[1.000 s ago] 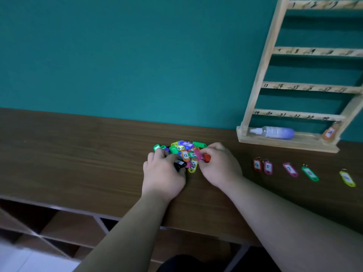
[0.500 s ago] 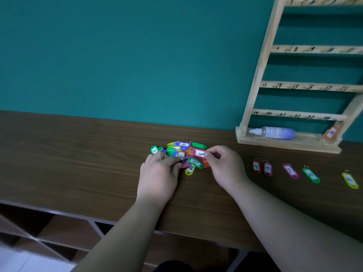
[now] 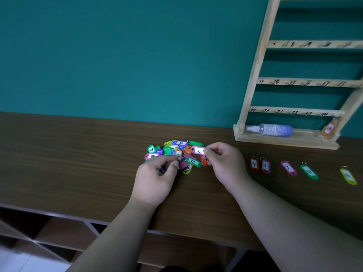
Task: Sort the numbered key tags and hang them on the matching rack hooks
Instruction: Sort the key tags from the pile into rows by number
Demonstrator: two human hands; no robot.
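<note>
Pink tag (image 3: 196, 150) now pinched by right hand (image 3: 225, 163), left hand (image 3: 155, 179) curled, hold unclear, brown table (image 3: 78, 163), teal wall (image 3: 117, 55).

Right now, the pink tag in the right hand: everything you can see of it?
The pink tag is a rounded plastic oblong with a white label bearing a dark handwritten mark I cannot read. It sits at the right edge of the tag pile, its right end pinched by the right hand. No ring shows.
</note>
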